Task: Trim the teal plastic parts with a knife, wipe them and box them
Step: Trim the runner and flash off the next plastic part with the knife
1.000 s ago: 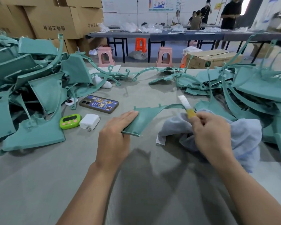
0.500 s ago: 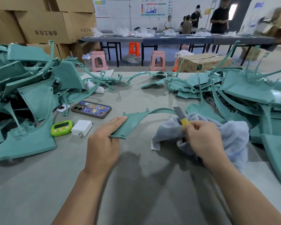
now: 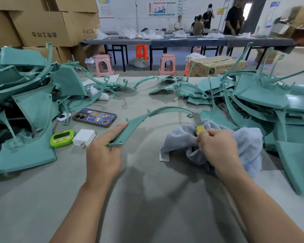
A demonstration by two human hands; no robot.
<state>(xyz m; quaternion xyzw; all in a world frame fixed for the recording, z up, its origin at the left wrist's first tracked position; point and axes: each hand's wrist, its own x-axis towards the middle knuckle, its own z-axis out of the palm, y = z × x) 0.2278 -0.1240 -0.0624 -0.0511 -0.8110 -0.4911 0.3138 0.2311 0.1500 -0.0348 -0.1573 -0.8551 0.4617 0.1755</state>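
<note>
Curled fingers of the right hand [image 3: 218, 148] clamp a yellow-handled knife [image 3: 199, 128], its grey blade pointing away above a pale blue cloth [image 3: 244, 142]. The left hand [image 3: 104, 151] rests straight fingers along the wide end of a teal plastic part [image 3: 135, 122]. The part is a tapering curved strip with a small hook beside the blade. It lies on the grey table [image 3: 147, 199] between piles [image 3: 33, 106] of similar parts.

left hand [image 3: 102, 155] flat, fingers straight, right hand [image 3: 218, 148] curled closed
</note>
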